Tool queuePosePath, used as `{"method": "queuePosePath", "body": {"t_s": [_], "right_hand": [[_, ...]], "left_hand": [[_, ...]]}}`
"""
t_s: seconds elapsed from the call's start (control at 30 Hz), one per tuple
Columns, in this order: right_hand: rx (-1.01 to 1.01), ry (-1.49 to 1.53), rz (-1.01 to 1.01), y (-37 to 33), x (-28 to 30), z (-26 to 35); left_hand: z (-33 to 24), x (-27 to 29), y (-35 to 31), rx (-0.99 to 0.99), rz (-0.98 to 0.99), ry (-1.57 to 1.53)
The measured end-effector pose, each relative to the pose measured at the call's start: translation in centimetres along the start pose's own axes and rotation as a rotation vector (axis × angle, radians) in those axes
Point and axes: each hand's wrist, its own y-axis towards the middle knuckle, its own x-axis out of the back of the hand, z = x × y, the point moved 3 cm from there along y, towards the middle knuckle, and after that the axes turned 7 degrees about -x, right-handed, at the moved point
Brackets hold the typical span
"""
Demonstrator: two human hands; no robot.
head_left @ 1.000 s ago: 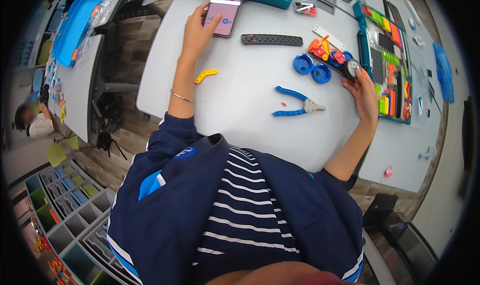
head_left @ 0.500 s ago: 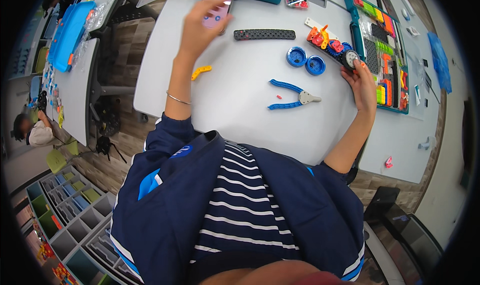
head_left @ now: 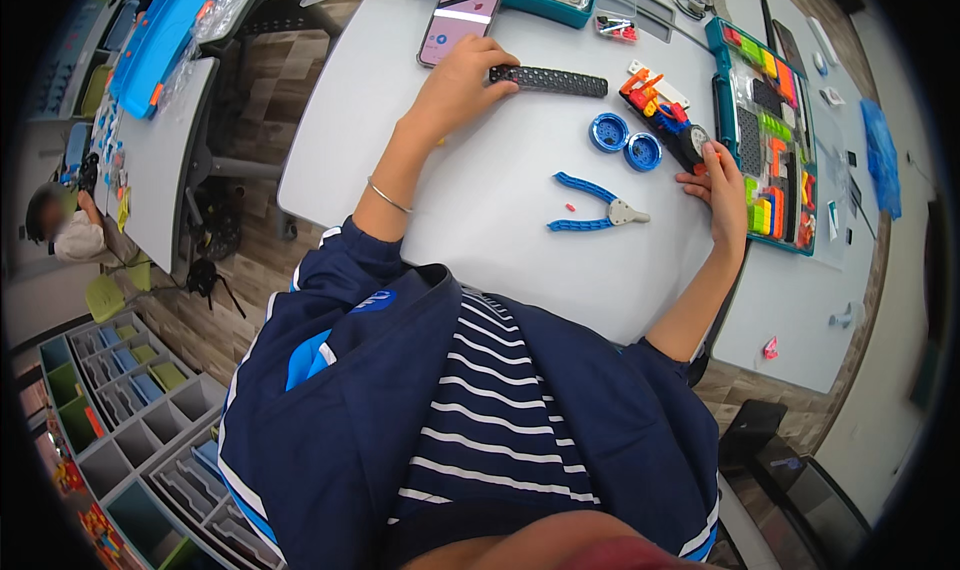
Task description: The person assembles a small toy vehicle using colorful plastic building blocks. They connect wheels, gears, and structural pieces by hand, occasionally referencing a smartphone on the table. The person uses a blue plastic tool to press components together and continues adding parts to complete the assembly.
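My left hand [head_left: 462,88] has its thumb and fingers closed on the left end of a long black perforated beam [head_left: 560,82]. Just beyond that hand lies a phone [head_left: 462,15] with a lit screen. At the right, my right hand [head_left: 722,192] grips the near end of a toy-brick assembly [head_left: 660,110] of black, orange, yellow, red and blue parts, by its grey-black wheel [head_left: 697,144]. Two blue wheel rims [head_left: 608,132] sit left of the assembly. Nearer to me are blue-handled pliers [head_left: 600,208], lying apart, with a small red peg [head_left: 571,208] between the handles.
A teal case [head_left: 765,232] full of coloured parts stands right of my right hand. Another teal case [head_left: 545,8] and a small clear box [head_left: 616,28] are at the table's far side. A person [head_left: 75,220] sits at another table on the left.
My left hand has come away from the phone and taken hold of the black beam's left end. My right hand stays on the assembly. The whole view has shifted slightly.
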Motion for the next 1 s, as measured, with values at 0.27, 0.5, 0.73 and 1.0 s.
{"method": "queuePosePath", "body": {"t_s": [0.27, 0.5, 0.73, 1.0], "right_hand": [[0.057, -0.013, 0.035, 0.5, 0.2, -0.4], [0.169, 0.015, 0.057, 0.6, -0.4, -0.1], [0.217, -0.044, 0.054, 0.4, -1.3, 0.0], [0.242, -0.072, 0.131, 0.3, -1.8, 0.1]], "left_hand": [[0.5, 1.3, 0.4, 0.016, -0.158, -0.045], [-1.3, 1.1, 1.0, -0.056, -0.184, -0.288], [-3.7, -0.4, 1.1, -0.027, -0.095, -0.591], [-3.4, -1.2, 0.7, 0.201, -0.011, -0.817]]}}
